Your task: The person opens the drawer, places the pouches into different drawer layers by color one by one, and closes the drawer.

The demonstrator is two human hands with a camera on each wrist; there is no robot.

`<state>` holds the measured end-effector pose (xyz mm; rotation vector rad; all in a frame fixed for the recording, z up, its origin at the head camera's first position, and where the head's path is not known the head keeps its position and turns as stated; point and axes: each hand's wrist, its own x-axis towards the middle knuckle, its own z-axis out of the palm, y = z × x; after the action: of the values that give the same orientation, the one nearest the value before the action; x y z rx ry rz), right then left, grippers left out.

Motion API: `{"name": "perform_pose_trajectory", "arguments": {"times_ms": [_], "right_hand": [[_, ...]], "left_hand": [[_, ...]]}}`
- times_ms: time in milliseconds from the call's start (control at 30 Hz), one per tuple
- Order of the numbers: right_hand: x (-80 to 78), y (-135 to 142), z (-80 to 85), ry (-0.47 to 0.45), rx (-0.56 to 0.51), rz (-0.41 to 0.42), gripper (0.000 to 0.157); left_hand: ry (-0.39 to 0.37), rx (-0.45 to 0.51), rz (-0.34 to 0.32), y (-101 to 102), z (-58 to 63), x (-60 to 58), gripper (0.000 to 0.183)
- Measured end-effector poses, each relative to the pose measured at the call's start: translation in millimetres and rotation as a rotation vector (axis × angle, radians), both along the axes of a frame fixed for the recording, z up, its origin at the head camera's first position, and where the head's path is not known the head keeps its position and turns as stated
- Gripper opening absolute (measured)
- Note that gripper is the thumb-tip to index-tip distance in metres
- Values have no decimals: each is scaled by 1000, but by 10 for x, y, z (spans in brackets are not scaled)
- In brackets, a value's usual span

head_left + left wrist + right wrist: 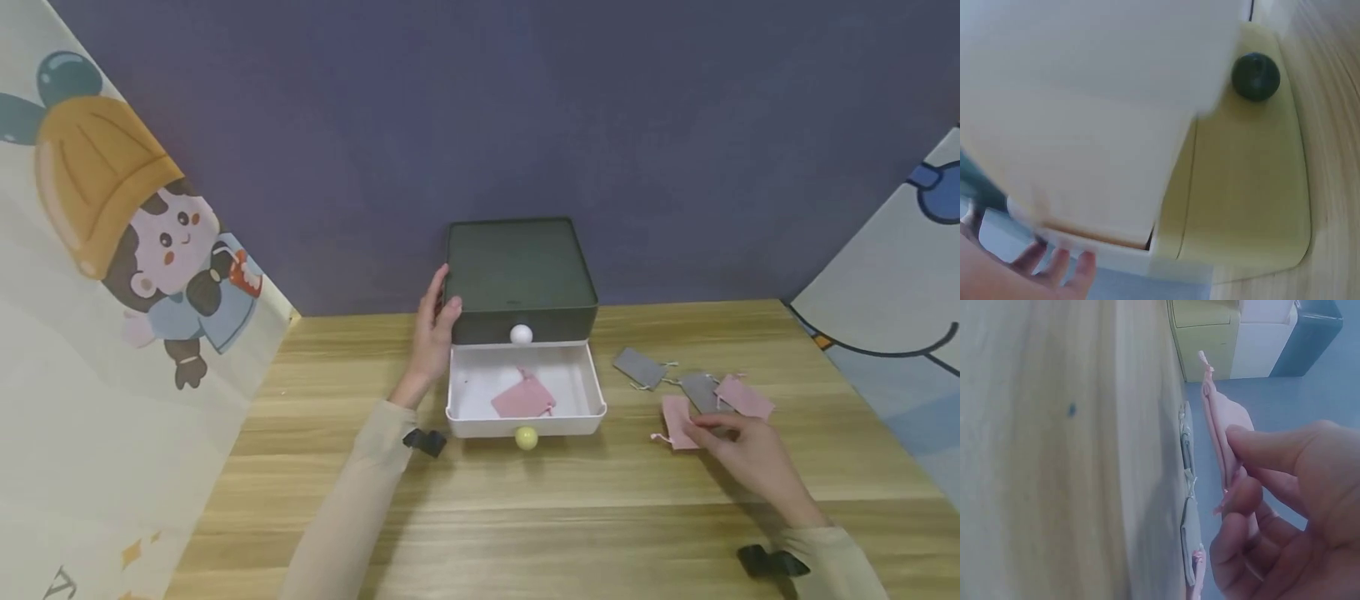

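My right hand (742, 454) pinches a small pink drawstring pouch (677, 422) between thumb and fingers. In the right wrist view this pouch (1225, 419) is raised off the wood, seen nearly edge-on. My left hand (435, 333) rests against the left side of a small drawer unit with a dark green top (521, 262), its fingers fairly straight. A white drawer (465, 392) is pulled out toward me, with a yellow knob (527, 438) below its front edge. Inside lies another pink pouch (525, 397). The left wrist view shows fingertips (1085, 265) at the unit's side.
Beyond my right hand lie two grey pouches, one (641, 368) nearer the unit and one (701, 390) beside a further pink pouch (745, 396). The unit stands on a wood-grain table (525, 517) near a dark blue back panel (517, 108). Printed panels flank both sides.
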<state>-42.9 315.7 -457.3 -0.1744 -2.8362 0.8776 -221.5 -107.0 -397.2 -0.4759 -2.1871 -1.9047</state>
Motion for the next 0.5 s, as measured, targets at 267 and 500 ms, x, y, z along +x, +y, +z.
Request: {"name": "perform_pose_trajectory", "arguments": {"times_ms": [267,500], "right_hand": [[63,-97,100,12,-56,-7,31],[81,-183,203,53,-79,14,26]], "left_hand": [[-68,-21,-50,-68,70,31,68],[-97,-4,-79,-94,79,53,71]]}}
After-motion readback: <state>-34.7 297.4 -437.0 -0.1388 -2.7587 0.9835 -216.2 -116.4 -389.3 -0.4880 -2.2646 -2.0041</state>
